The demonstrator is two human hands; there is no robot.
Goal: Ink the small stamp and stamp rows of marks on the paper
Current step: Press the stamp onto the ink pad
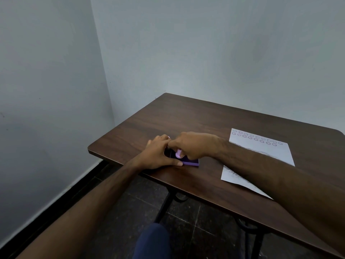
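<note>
A purple ink pad (190,163) lies near the left front edge of the brown table (186,120). My left hand (158,154) grips the pad's left side, thumb along its front edge. My right hand (196,144) is closed around a small pink stamp (178,153), which stands pressed down on the dark ink surface. A white sheet of paper (261,152) lies to the right, partly hidden under my right forearm. Two rows of small ring marks (257,138) run along its far edge.
The table stands in a corner between two pale walls. Its left and front edges are close to the pad. Below are black metal table legs (164,204), a dark tiled floor and my knee in blue cloth (153,242).
</note>
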